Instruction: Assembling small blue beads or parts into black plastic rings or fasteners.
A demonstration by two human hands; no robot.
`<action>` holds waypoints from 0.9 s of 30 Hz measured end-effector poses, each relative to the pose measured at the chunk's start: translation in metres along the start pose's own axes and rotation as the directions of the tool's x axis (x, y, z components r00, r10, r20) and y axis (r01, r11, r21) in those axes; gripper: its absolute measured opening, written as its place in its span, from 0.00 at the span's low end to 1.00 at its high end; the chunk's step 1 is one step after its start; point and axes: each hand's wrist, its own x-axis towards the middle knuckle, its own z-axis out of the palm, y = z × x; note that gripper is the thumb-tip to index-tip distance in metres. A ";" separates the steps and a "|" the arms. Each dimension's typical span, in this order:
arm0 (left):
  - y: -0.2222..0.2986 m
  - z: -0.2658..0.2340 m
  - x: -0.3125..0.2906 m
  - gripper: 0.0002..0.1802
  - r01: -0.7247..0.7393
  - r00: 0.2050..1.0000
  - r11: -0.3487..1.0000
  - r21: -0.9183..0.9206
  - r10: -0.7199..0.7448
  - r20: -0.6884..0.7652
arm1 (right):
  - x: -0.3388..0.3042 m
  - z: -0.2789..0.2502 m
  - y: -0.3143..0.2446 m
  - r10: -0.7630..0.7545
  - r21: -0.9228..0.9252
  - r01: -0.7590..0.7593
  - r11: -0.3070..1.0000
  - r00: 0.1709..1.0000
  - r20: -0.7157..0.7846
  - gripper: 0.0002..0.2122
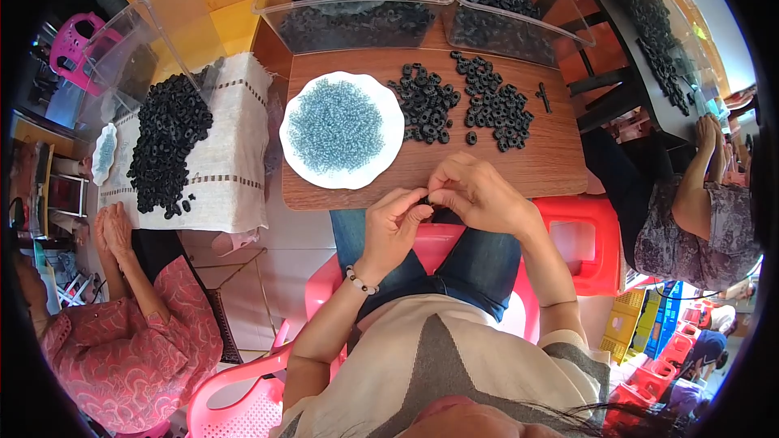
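Over my lap, just off the table's near edge, my left hand [395, 219] and my right hand [475, 191] meet fingertip to fingertip. Between them they pinch a small black part [426, 202], mostly covered by the fingers. Beyond my left hand stands a white scalloped plate [294, 164] heaped with small blue-grey translucent pieces [341, 126]. Two loose piles of small black ring-like parts lie to the plate's right, a left pile [426, 101] and a right pile [499, 105]. A short black stick-like piece [544, 97] lies apart at the right.
Clear plastic bins of black parts, a left bin [357, 8] and a right bin [511, 20], stand along the far edge of the brown table [519, 174]. At left, a person in a pink patterned top [146, 349] sits by a cloth-covered table [231, 138]. Another person [690, 211] works at right.
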 end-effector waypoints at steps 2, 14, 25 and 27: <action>-0.004 0.001 -0.002 0.14 -0.075 0.997 0.994 0.078 0.074 0.028 | 0.000 0.004 -0.001 -0.009 -0.023 0.008 1.000 1.000 -0.010 0.06; 0.007 -0.003 0.000 0.18 0.100 0.994 0.955 -0.278 -0.082 0.076 | -0.003 0.013 0.016 0.280 0.382 -0.204 0.901 0.948 -0.153 0.08; 0.004 -0.002 0.001 0.18 0.041 0.997 0.977 -0.208 -0.026 0.073 | 0.038 0.001 0.081 -0.001 -0.388 -0.232 0.892 0.856 -0.517 0.08; 0.004 -0.002 0.001 0.18 0.031 0.997 0.983 -0.184 -0.019 0.069 | 0.041 0.003 0.086 -0.015 -0.413 -0.229 0.881 0.860 -0.509 0.08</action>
